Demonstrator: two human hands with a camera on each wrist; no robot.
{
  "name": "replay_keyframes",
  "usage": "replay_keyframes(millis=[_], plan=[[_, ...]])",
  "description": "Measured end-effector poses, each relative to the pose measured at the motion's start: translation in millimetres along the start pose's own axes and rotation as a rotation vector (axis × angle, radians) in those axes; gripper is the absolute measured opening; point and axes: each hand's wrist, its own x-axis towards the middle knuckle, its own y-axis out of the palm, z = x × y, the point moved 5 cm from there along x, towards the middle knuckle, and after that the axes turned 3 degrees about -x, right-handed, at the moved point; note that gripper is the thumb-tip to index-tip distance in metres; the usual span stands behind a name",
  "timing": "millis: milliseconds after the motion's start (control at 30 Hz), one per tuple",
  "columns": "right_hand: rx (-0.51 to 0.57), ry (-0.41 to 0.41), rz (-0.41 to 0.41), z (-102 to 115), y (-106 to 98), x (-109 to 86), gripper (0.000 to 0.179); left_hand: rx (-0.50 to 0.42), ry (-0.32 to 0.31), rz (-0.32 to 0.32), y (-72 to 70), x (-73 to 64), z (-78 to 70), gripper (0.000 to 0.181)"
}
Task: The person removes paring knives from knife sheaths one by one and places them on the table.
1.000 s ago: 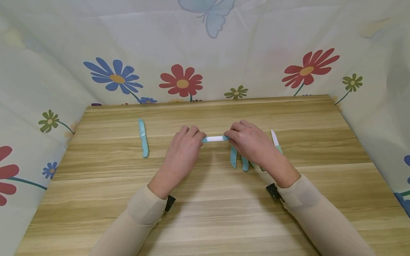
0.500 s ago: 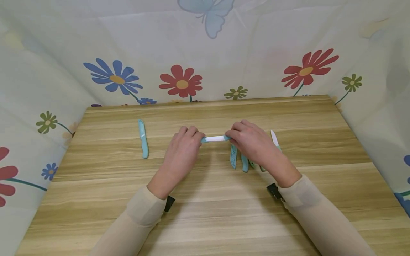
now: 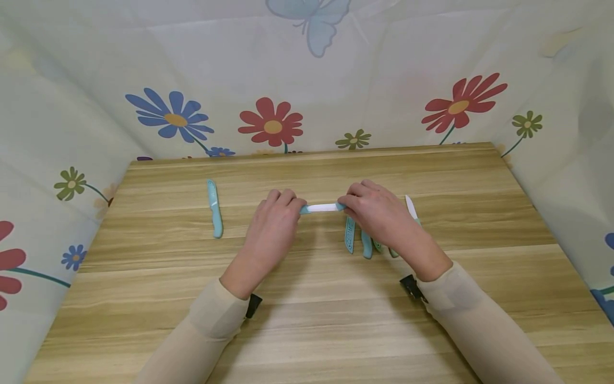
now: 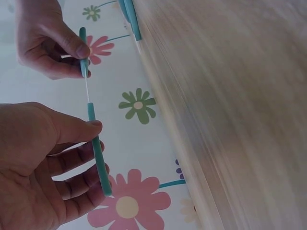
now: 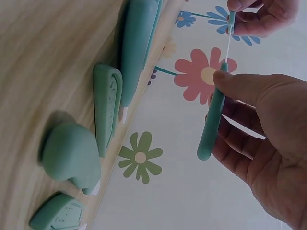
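A small knife with a white blade (image 3: 322, 208) is held level above the wooden table. My right hand (image 3: 379, 213) grips its teal handle (image 5: 211, 127) between thumb and fingers. Opposite it, my left hand (image 3: 274, 226) pinches a slim teal sheath (image 4: 100, 160), and the blade runs between the two pieces. The blade's tip is hidden at the sheath end. Beneath my right hand lie a teal sheath (image 3: 350, 236), a teal handle (image 3: 366, 245) and a green sheath (image 5: 108, 105), partly covered by the hand.
A teal knife (image 3: 215, 208) in its sheath lies on the left of the table (image 3: 307, 330). Right of my right hand is a knife with a white blade (image 3: 411, 207) and green handle, partly hidden. A flowered cloth (image 3: 384, 80) hangs behind the table.
My hands have drawn very slightly apart, and a little more white blade shows between them. The things on the table have not moved.
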Motion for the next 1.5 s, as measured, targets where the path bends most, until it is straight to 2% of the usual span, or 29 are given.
replay_keyframes(millis=[400,800,1067,1500], plan=[[-0.017,0.017,0.043,-1.8,-2.0,-0.3,0.023,-0.002,-0.004,-0.004,-1.5,-1.2,1.9,0.022],[0.011,0.026,0.016,-4.6,-3.3,-0.2,0.02,-0.012,-0.031,-0.013,-4.0,-0.4,5.1,0.023],[0.038,0.061,0.024,-7.2,-2.8,-0.3,0.02,-0.02,-0.042,-0.026,-3.8,-0.1,6.4,0.022],[0.049,0.12,0.058,-10.0,-2.9,-1.1,0.02,-0.043,-0.069,-0.014,-4.2,-0.2,6.7,0.022]])
